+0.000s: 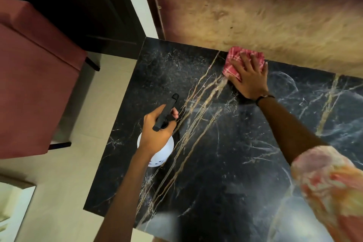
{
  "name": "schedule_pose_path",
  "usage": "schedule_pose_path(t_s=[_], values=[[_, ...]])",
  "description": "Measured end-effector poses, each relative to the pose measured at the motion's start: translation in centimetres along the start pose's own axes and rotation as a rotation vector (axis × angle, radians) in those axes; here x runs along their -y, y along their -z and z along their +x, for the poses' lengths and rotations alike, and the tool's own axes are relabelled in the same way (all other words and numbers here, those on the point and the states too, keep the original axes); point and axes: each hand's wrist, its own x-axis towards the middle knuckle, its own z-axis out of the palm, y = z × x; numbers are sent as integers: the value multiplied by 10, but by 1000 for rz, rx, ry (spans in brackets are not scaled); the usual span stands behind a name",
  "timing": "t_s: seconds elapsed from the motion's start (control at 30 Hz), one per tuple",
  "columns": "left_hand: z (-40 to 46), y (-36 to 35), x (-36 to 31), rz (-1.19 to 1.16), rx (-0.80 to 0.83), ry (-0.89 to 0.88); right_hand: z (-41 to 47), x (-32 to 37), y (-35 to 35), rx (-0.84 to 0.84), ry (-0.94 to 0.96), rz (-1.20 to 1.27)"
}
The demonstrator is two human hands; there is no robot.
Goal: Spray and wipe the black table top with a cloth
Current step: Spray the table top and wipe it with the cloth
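The black table top (225, 153) fills the centre and lower right of the frame. At its upper edge the right hand (249, 76) presses a pink checked cloth (233, 61) with fingers spread flat. Left of centre, the left hand (157, 131) grips a white spray bottle (161, 153).

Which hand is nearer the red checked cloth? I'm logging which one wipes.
Right. The right hand presses flat on the red checked cloth at the black marble table top's far edge; the left hand grips the white spray bottle, apart.
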Motion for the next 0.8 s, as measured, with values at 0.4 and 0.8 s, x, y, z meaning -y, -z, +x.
schedule_pose_path(t_s=[0.4, 0.8], values=[[-32, -1, -1, -51, -71, 85, -102, 31, -29, -42, 419, -115], [-67, -4, 11, -80, -83, 134, -87, 117, -33, -17, 298, -93]])
